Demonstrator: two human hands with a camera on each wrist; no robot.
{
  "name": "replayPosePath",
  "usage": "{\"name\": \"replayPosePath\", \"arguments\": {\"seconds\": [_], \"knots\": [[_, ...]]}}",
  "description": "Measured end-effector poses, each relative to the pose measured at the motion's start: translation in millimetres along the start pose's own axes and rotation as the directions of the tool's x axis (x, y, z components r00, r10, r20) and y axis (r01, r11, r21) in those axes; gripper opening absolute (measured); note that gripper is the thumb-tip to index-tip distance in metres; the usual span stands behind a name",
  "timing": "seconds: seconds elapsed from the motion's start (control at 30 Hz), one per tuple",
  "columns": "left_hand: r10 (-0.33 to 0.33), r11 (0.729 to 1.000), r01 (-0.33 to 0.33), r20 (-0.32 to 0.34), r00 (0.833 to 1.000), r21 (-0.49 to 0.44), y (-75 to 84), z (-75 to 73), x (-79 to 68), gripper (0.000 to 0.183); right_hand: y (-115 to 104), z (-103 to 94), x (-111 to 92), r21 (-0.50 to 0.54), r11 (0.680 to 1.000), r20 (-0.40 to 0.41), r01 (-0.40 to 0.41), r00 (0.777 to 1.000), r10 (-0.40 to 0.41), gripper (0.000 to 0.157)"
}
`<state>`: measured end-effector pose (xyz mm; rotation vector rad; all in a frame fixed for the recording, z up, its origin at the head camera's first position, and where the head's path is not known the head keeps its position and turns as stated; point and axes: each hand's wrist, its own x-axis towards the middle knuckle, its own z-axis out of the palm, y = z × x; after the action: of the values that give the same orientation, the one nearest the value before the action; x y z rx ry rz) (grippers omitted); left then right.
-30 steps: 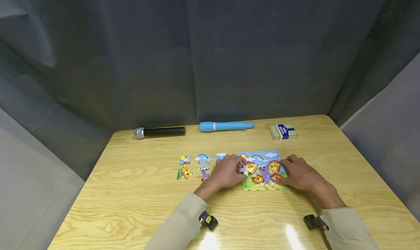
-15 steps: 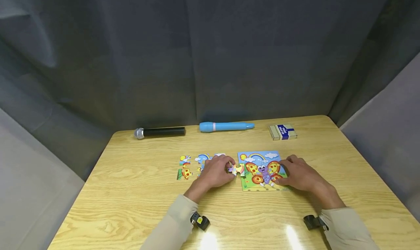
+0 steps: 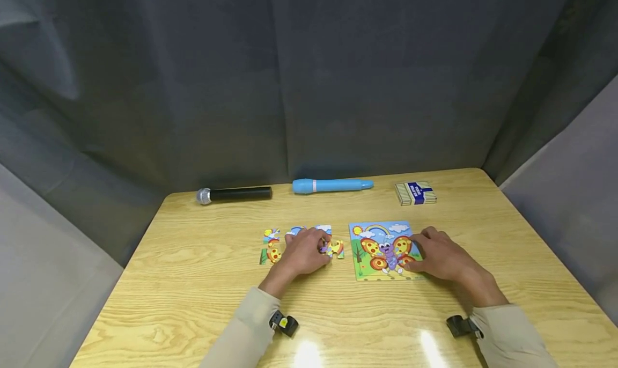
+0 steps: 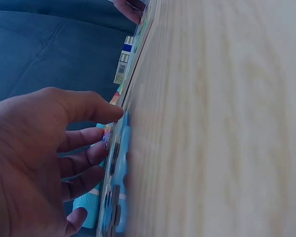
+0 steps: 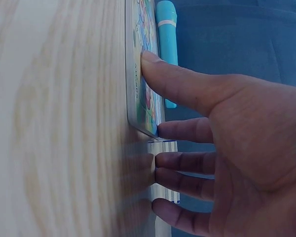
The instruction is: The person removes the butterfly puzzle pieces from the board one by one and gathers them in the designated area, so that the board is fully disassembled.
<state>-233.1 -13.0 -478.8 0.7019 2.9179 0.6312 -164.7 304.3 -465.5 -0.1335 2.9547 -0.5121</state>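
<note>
My left hand [image 3: 305,251] is low over loose jigsaw pieces in the head view, left of the puzzle board. Between its thumb and fingertips it pinches a yellow, red and purple jigsaw piece [image 3: 336,248]. In the left wrist view, the thumb nearly meets the tabletop. The butterfly puzzle board [image 3: 383,228] lies flat, its whole picture showing except where my right hand [image 3: 441,254] covers the right edge. That hand's thumb [image 5: 163,74] rests on the board's face in the right wrist view, while its index finger touches the edge.
More loose jigsaw pieces [image 3: 271,235] lie to the left, partly hidden by the left hand. Along the back of the wooden table [image 3: 367,325] are a black microphone [image 3: 241,193], a blue microphone-shaped stick [image 3: 338,185] and a banded bundle of sticks [image 3: 416,193]. Dark cloth stands behind.
My left hand has carried the jigsaw piece leftward from over the board to beside the loose pieces, uncovering the board's left side. The right hand stays in place.
</note>
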Motion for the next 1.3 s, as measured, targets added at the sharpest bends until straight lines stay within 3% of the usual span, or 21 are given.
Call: {"name": "replayPosePath", "arguments": {"seconds": [0.73,1.3], "knots": [[-0.028,0.999,0.028,0.004,1.000,0.043,-14.3,-2.4,-7.1,0.036,1,0.6,0,-0.011,1.000,-0.015,0.017,1.000,-0.018,0.079],[-0.038,0.997,0.035,0.034,0.999,0.064,-5.3,-8.0,-13.5,0.041,0,-1.8,-2,-0.006,1.000,-0.004,0.028,1.000,-0.028,0.079]]}}
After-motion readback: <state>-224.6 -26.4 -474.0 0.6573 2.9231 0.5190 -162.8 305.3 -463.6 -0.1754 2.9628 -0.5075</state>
